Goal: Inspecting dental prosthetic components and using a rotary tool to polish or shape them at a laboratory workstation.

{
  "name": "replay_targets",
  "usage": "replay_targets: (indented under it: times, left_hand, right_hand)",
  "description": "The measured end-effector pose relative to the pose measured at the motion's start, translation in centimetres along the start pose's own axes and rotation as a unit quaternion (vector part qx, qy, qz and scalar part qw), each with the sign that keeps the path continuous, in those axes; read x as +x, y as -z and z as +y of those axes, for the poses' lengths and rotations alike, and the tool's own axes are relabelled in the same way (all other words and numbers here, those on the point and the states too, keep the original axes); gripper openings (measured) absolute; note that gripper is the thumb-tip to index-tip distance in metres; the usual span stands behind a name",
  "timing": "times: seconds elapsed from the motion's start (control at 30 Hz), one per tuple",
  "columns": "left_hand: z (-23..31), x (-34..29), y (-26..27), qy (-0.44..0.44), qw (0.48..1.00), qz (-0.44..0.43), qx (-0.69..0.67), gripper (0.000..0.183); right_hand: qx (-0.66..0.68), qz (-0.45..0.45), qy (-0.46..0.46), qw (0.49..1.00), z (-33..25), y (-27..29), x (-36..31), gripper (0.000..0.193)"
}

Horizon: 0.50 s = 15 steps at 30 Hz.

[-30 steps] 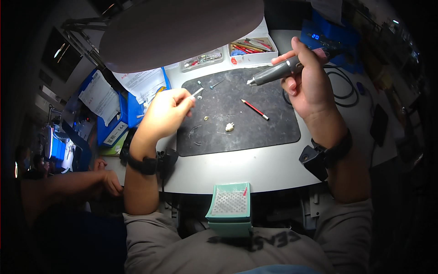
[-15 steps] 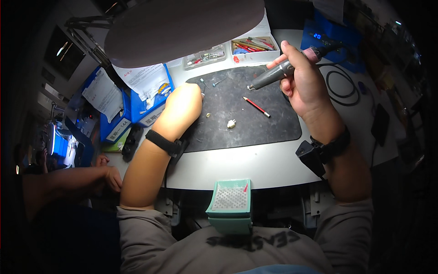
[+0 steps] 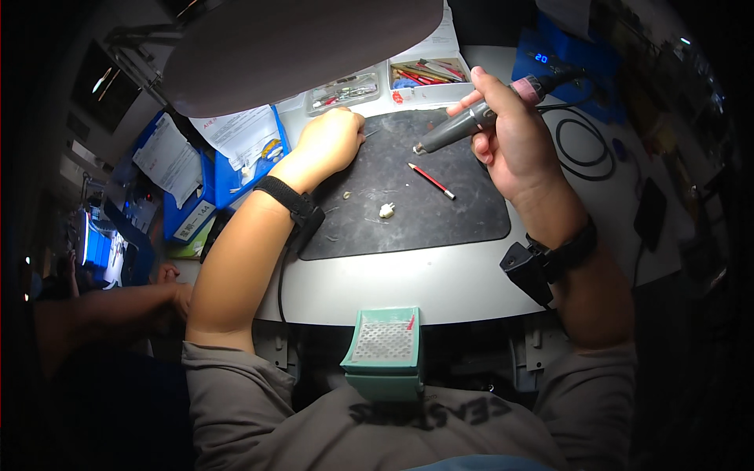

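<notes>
My right hand (image 3: 518,145) is wrapped round a grey rotary handpiece (image 3: 463,127) with a pink rear end. Its tip points down and left, above the dark mat (image 3: 463,224). At the mat's far left edge is my left hand (image 3: 331,140), fingers curled down and closed; whatever lies in them is hidden. A thin shank (image 3: 371,133) shows just beside those fingers. Between the hands lies a red pencil (image 3: 431,181). Nearer to me on the mat sit a small white tooth-shaped piece (image 3: 386,210) and a tiny yellowish bit (image 3: 346,195).
An open box of pencils and tools (image 3: 428,74) and a clear case (image 3: 343,93) stand at the back, under a large lamp head (image 3: 298,55). Blue trays with papers (image 3: 236,141) are at left. A green perforated block (image 3: 382,337) juts from the front edge. A person's arm (image 3: 118,306) is at far left.
My left hand has moved farther forward, over the spot where two thin burs lay in view. My right hand still holds the handpiece. The whole view has shifted slightly.
</notes>
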State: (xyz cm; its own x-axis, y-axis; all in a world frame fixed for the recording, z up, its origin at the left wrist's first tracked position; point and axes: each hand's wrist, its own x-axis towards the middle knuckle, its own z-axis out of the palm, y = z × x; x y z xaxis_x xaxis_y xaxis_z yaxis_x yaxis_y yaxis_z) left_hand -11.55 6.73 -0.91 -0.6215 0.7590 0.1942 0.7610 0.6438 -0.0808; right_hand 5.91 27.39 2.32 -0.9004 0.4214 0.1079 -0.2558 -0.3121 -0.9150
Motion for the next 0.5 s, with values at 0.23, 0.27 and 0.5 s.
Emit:
replay_targets:
  times: [0.23, 0.27, 0.5]
  left_hand:
    - [-0.3, -0.6, 0.2, -0.024, 0.998, 0.009, -0.056, 0.013]
    - [-0.1, -0.8, 0.5, -0.022, 0.998, 0.009, -0.056, 0.013]
    - [3.2, -5.7, 5.0, 0.030, 0.886, 0.017, -0.463, 0.018]
  right_hand:
    - [-0.022, 0.001, -0.005, 1.000, 0.2, -0.5, 0.0, 0.040]
    - [-0.014, -0.001, 0.004, 1.000, 0.4, -0.4, 0.1, 0.040]
    - [0.049, -0.025, 0.006, 0.998, 0.2, 0.3, 0.1, 0.040]
